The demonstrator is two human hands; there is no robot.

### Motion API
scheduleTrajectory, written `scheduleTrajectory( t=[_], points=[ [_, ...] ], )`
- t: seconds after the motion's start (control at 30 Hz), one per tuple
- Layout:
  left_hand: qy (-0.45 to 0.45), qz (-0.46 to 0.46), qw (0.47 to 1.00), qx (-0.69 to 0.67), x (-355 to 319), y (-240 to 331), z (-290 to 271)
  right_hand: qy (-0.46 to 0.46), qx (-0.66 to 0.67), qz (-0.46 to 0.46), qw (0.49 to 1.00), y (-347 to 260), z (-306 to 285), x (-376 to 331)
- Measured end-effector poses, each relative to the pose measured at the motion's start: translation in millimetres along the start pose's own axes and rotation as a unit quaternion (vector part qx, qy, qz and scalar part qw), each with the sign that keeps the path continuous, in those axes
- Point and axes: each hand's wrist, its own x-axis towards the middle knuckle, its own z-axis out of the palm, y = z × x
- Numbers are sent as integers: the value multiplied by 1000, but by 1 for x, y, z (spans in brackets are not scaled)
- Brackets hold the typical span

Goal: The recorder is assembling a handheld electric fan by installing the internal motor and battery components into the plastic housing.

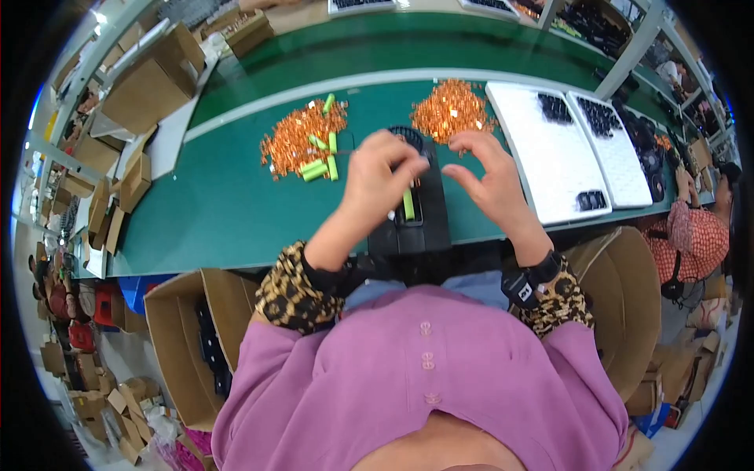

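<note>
A: Long green tabletop (pixel 220 196) before you, two white rectangular trays (pixel 542 165) on your right, and a black blocky fixture (pixel 434 224) at your edge!
B: Beyond it, two heaps of small shiny copper-coloured pieces (pixel 452 114). Hands?
A: Your left hand (pixel 385 177) is over the fixture, fingers curled; how tight that grip is, or on what, I can't tell. Your right hand (pixel 491 180) has its grip wide, thumb apart.
B: And the light-green cylinder (pixel 408 206) sits in the fixture, just nearer you!

Two hands (pixel 382 174), two piles (pixel 305 141), two trays (pixel 542 161) nearby
</note>
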Motion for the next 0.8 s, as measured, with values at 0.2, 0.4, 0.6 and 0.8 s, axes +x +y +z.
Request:
scheduleTrajectory(
  t=[0.2,0.4,0.6,0.8],
  points=[
    [-36,-329,870,-365,-2,-7,-3,1,-87,6,996,-25,34,-41],
    [-26,-359,848,-388,-9,-10,8,11,-118,16,993,-26,42,-43],
    [13,-358,859,-365,-23,-17,12,6,-105,64,992,-25,47,-44],
    [39,-171,984,-31,-78,-34,10,-62,-49,138,987,-20,45,-51]
  ],
)
